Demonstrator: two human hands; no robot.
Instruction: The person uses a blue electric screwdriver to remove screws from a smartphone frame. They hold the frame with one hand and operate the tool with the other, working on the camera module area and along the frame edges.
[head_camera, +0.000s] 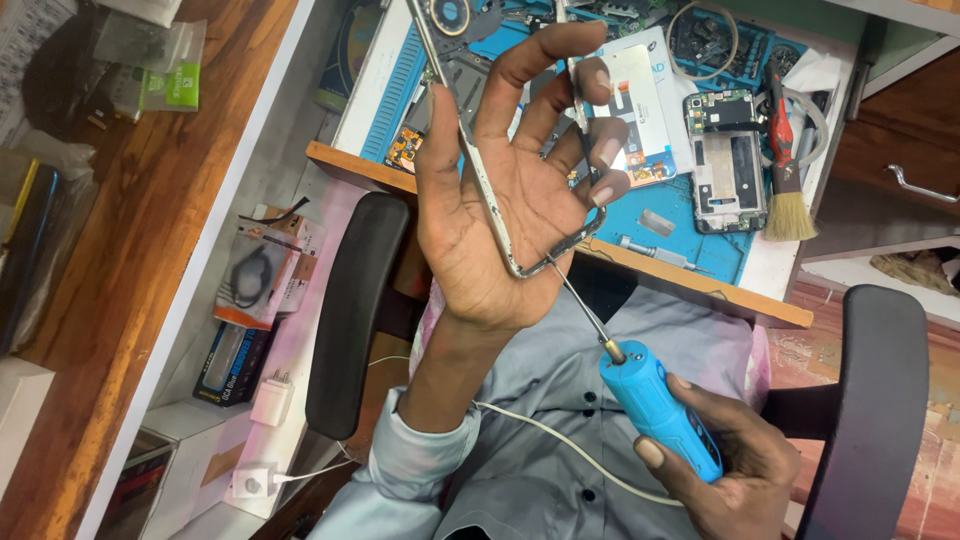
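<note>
— What have I got in each hand?

— My left hand is raised over the bench edge, palm towards me, fingers curled round a phone frame. It cradles the frame by the rim, thumb along one long edge, fingertips hooked over the other. My right hand is low, near my shirt, wrapped shut on a blue driver. Its thin bit runs up to the frame's lower corner and appears to touch it.

— How does the frame handle?

— Light and thin, I judge, and it would flex if squeezed across the middle. The metal rim looks slick, so holding by the edges seems right, clear of the open centre. The bit is slender; side load could make it slip off a screw.

— And around me?

— A blue mat on the bench holds a second opened phone, a brush beside it, and a screen behind my fingers. A white cable crosses my shirt.
</note>
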